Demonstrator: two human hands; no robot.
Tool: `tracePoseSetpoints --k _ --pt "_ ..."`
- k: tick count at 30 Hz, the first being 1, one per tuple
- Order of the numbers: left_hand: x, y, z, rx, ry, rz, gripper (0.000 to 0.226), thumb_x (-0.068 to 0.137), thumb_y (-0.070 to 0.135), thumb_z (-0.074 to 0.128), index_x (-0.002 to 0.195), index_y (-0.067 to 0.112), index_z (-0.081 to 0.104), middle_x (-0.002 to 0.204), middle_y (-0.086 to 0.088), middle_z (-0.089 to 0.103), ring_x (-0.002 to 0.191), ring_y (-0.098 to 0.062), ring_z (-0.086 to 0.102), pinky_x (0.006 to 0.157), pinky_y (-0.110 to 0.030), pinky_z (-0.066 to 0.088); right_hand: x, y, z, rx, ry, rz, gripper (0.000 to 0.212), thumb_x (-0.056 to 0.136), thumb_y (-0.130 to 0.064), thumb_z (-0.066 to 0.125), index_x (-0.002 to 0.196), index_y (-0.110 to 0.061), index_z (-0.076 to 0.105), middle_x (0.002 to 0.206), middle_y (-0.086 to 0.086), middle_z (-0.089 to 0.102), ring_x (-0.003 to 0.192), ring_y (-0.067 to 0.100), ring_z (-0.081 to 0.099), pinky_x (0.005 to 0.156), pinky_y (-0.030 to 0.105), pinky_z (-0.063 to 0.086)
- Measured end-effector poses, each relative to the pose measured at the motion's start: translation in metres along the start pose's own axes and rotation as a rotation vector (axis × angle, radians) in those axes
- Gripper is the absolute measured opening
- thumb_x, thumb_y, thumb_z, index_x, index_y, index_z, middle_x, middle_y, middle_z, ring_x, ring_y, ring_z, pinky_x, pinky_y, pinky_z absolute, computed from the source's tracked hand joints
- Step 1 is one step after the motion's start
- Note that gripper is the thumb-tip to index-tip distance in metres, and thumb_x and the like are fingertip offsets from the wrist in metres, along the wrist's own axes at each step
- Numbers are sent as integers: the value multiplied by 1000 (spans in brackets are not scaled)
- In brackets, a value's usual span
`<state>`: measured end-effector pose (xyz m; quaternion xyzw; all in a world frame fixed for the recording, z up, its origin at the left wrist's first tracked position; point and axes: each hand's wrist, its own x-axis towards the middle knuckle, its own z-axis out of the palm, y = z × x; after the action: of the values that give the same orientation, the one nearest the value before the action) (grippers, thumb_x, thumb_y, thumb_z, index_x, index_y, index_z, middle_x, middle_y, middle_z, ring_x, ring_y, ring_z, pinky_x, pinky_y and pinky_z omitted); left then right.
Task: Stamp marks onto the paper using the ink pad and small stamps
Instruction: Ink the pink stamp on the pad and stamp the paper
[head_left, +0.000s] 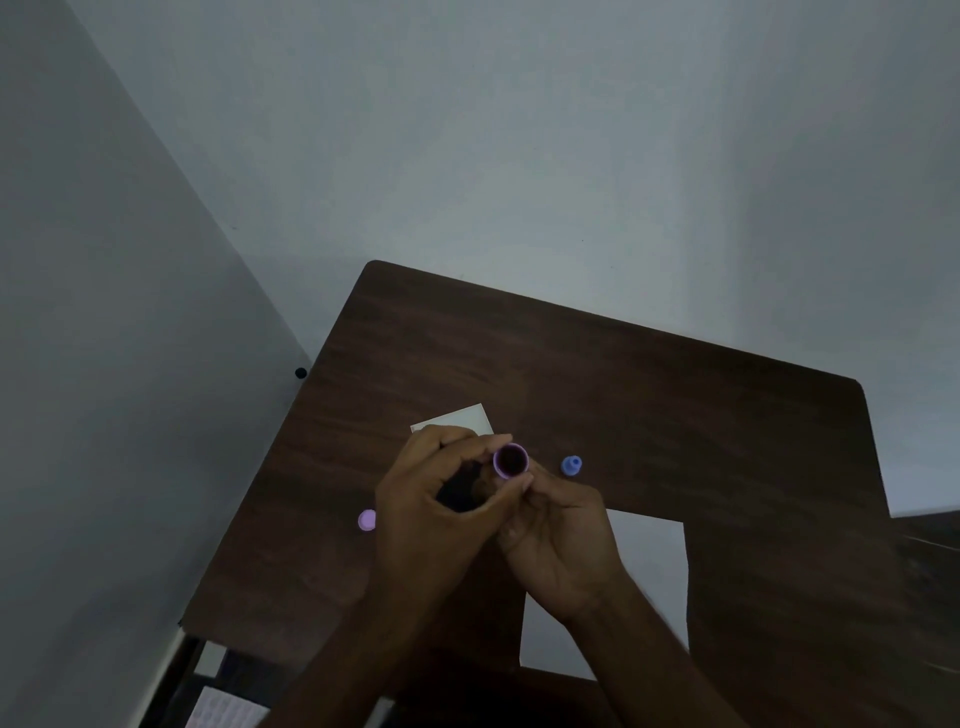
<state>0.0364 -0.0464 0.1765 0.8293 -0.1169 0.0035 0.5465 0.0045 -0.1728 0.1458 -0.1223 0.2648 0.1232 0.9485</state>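
Head camera, looking down at a dark wooden bench (649, 395) set against a grey wall. Both hands meet over its middle. The right hand (563, 540) pinches a small purple stamp (511, 461) between thumb and fingertips, its dark round face turned up toward the camera. The left hand (441, 499) curls around something dark just beside the stamp, touching it; this may be the ink pad, but it is too shadowed to tell.

A large sheet of paper (649, 571) lies under the right wrist. A smaller white piece (462, 418) pokes out beyond the left hand. 1 blue stamp (571, 464) stands just right of the hands, and 1 purple cap (367, 520) lies to their left.

The step looks like inking or checking the stamp. Next, the face must turn downward and press squarely onto the paper.

No writing or brand is readable.
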Motion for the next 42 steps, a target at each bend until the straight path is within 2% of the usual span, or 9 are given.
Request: tracePoseSetpoints --k 5,9,13,17,21,26,30,36,42 --pt "-6 -22 24 159 -205 -238 42 72 24 79 109 20 59 122 -5 60 104 -5 49 90 -7 34 -13 -14 -16 -266 131 -55 36 83 -11 53 115 2 63 117 23 65 103 31 63 88 42 52" --pt "-7 -21 36 113 -306 -137 30 73 32 79 99 24 66 105 5 64 100 -4 56 88 -17 45 -30 -28 -34 -494 188 -95 38 85 -18 56 113 8 61 85 15 66 69 17 63 60 28 52" --pt "-16 -20 66 77 -468 -407 43 80 15 73 120 15 55 125 6 50 119 -14 47 90 -9 32 -43 -38 -60 -437 257 -83 28 85 -14 61 104 6 66 83 16 63 69 18 59 64 30 49" --pt "-22 -33 91 0 -476 -333 33 74 25 79 90 43 57 101 28 54 96 3 54 82 -9 43 -53 -50 -77 -487 325 -138 31 76 -13 68 97 10 67 79 16 64 63 18 54 53 28 43" --pt "-25 -50 110 -1 -578 -382 33 74 41 76 104 45 62 110 27 58 98 1 57 77 -17 50 -54 -66 -92 -762 466 -259 38 64 -25 80 89 2 72 80 22 67 58 20 53 47 28 43" --pt "-23 -76 141 345 -683 -470 55 81 47 67 131 34 48 136 11 47 120 -5 46 104 -31 41 -28 -74 -134 -1284 815 -427 20 75 -33 76 77 -17 65 68 -1 68 60 12 62 57 27 54" --pt "-15 -83 162 595 -790 -380 59 86 43 63 138 25 41 142 1 43 129 -13 41 110 -31 32 -5 -71 -162 -1478 880 -407 20 82 -37 69 80 -19 59 73 -8 64 66 6 60 59 13 44" --pt "-4 -85 180 548 -577 -462 45 81 45 68 117 20 57 120 -1 58 108 -14 53 93 -30 45 8 -68 -181 -1494 861 -351 18 88 -38 62 79 -24 54 75 -7 61 65 4 56 56 9 39" --pt "4 -104 192 602 -633 -626 57 71 53 74 115 21 53 117 -1 55 103 -14 50 83 -25 40 17 -70 -185 -1537 869 -314 16 88 -34 63 85 -23 51 79 -7 55 66 1 50 57 5 36"
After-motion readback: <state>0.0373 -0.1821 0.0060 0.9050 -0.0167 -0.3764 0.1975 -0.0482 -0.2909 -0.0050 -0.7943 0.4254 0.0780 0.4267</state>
